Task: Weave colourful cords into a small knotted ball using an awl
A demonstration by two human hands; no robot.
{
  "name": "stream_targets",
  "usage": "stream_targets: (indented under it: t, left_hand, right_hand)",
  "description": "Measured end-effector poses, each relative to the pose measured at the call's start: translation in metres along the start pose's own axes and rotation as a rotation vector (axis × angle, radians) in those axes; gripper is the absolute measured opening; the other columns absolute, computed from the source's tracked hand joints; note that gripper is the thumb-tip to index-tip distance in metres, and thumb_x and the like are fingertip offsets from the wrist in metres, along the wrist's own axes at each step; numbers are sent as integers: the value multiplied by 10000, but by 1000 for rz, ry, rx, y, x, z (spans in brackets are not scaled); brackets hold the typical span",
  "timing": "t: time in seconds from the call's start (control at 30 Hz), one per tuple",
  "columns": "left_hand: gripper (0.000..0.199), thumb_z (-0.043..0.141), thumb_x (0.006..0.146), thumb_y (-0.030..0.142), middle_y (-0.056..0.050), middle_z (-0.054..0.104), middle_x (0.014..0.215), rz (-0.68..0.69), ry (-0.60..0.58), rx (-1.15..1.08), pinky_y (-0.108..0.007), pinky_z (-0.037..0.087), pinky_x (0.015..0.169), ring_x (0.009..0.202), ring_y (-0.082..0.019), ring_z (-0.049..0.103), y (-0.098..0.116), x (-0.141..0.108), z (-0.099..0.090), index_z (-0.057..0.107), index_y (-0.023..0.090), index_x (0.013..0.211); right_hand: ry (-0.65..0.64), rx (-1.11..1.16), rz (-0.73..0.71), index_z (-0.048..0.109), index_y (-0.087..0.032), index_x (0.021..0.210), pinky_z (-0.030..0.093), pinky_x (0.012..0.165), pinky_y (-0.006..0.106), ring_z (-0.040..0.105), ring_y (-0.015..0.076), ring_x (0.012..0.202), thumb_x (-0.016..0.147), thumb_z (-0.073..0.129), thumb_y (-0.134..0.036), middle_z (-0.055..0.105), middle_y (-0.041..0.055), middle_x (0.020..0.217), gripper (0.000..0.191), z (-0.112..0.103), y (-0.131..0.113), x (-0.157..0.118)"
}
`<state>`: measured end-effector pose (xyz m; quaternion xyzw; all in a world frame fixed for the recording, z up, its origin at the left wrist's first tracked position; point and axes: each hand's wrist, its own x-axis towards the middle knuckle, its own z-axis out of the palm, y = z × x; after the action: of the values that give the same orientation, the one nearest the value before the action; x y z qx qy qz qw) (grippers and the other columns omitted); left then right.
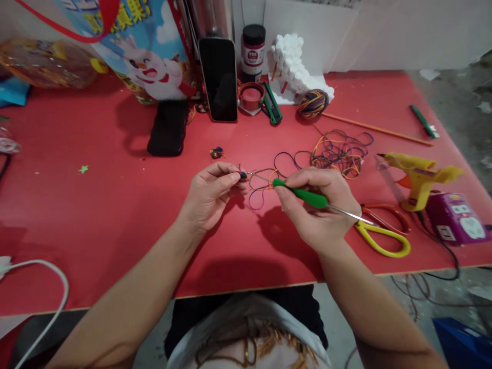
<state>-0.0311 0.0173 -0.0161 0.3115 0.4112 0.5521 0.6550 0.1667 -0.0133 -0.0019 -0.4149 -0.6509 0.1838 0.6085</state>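
Observation:
Thumb and fingers of my left hand (211,192) pinch a small multicoloured crochet piece (243,176) above the red table. My right hand (319,205) grips the green handle of a crochet hook (307,197), whose thin metal tip points left and reaches the crochet piece; whether it is inside a stitch is too small to tell. Multicoloured yarn (340,154) runs in loops from the piece under the hook to a loose tangle at the right. Behind it sits a wound yarn ball (313,104). A second small crocheted bit (217,152) lies beyond my left hand.
Scissors (384,241), a yellow glue gun (421,174) and a purple box (457,218) are at the right. Toward the back stand a phone (219,79), a jar (253,51), a tape roll (251,97), a green cutter (272,105) and a white model (290,61). A black case (168,128) lies left.

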Motion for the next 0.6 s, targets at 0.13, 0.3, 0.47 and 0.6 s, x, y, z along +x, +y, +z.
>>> stream_targets:
  t: [0.13,0.3,0.47,0.6]
  left_hand:
    - [217,924,681,228,-8,762,802,-25,-13,18,-234,654,678,661,-114,735,0,0,0,750,166,796]
    - [169,882,687,202,-19,774,845,-56,-3,0,-235,643,674,660,-109,724,-1,0,0,740,165,772]
    - [162,898,708,221,-22,781,797,-38,7,-5,-239,651,679,646,-114,728,0,-2,3,767,163,782]
    - [167,923,720,229,-31,795,790,-40,-7,-20,-225,654,681,649,-117,745,-2,-3,5,793,155,793]
  right_hand:
    - [-69,5,46,694,-255,974,580,640,321,704,158,672,922,770,-199,756,12,853,107,-1,0,-2]
    - [-239,-37,-109,714,-255,1019,608,686,281,757,158,734,932,705,-139,813,26,896,146,-1,-4,2]
    - [-267,-58,-167,709,-239,1032,635,771,271,780,165,800,938,689,-116,817,40,899,155,2,-4,3]
    - [-265,-67,-164,712,-236,1038,637,792,272,773,164,814,949,682,-115,816,43,909,153,3,-1,3]
